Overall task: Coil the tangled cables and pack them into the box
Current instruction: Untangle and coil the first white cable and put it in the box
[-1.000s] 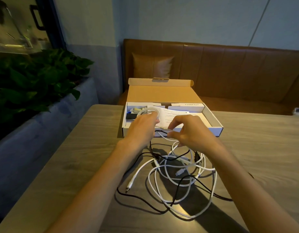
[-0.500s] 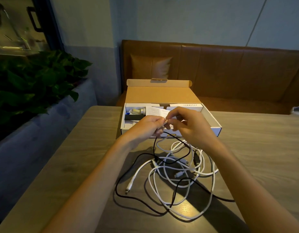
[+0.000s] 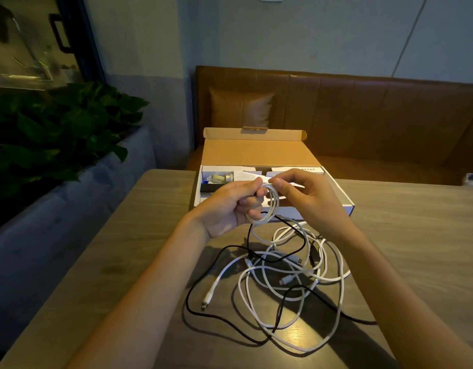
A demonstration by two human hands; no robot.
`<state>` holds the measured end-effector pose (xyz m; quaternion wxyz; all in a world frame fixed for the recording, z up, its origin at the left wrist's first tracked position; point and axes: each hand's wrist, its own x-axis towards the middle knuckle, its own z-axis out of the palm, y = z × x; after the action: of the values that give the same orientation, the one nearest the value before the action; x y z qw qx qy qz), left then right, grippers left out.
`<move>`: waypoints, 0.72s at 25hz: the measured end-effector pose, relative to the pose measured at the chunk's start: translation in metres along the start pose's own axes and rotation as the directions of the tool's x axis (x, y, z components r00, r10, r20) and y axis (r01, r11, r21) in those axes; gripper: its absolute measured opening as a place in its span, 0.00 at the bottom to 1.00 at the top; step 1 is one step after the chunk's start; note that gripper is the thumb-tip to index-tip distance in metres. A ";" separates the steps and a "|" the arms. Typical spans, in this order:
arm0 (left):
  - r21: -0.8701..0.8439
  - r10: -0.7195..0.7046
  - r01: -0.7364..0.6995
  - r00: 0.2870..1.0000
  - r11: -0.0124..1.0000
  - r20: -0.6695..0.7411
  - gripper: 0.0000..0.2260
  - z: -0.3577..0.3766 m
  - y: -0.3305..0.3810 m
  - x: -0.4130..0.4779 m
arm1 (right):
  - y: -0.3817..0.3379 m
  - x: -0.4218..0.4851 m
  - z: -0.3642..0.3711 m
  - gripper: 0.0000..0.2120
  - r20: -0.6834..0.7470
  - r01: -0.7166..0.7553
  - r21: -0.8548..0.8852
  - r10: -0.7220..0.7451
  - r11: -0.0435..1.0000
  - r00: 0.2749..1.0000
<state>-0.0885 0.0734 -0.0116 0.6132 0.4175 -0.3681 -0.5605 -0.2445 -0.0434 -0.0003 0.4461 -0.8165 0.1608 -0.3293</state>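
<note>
White cable coil point(image 3: 274, 201): left hand point(image 3: 230, 206) grips it with curled fingers; right hand point(image 3: 307, 198) pinches its top.
Tangled cables point(image 3: 285, 280): on counter point(image 3: 416, 235), before open box point(image 3: 341, 199).

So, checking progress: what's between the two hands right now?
A small white cable coil, gripped by the left hand and pinched at its top by the right hand; the head view shows it.

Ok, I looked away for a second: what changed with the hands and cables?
Both hands drew back from the box toward the person. The left hand now grips a small white coil; the right hand pinches its top loop. Box still open, tangle still on the table.
</note>
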 end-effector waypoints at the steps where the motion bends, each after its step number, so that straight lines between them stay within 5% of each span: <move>1: -0.041 0.003 -0.003 1.000 0.999 -0.005 0.13 0.000 -0.002 0.002 | 0.002 0.000 0.003 0.08 -0.033 -0.008 -0.016 0.008 1.000 0.999; 4: -0.142 -0.012 0.010 1.000 0.990 -0.010 0.13 0.000 -0.009 0.008 | 0.005 0.001 0.010 0.08 -0.128 0.003 -0.185 -0.028 0.983 0.991; 10: -0.297 -0.065 0.064 0.998 0.953 0.006 0.15 0.002 -0.015 0.011 | 0.002 -0.003 0.018 0.09 -0.109 -0.048 -0.170 0.030 0.984 0.994; 15: -0.199 -0.049 0.013 0.983 0.980 -0.178 0.15 0.004 -0.011 0.014 | -0.012 -0.007 0.017 0.05 -0.055 -0.067 -0.068 0.063 0.995 0.997; 18: -0.099 -0.027 0.008 0.980 0.995 -0.199 0.16 0.004 -0.010 0.012 | -0.009 -0.006 0.016 0.12 -0.044 -0.067 -0.207 0.059 0.976 0.997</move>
<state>-0.0952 0.0607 -0.0199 0.6619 0.4446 -0.2731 -0.5382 -0.2382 -0.0250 -0.0018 0.3652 -0.8470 0.2285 -0.3115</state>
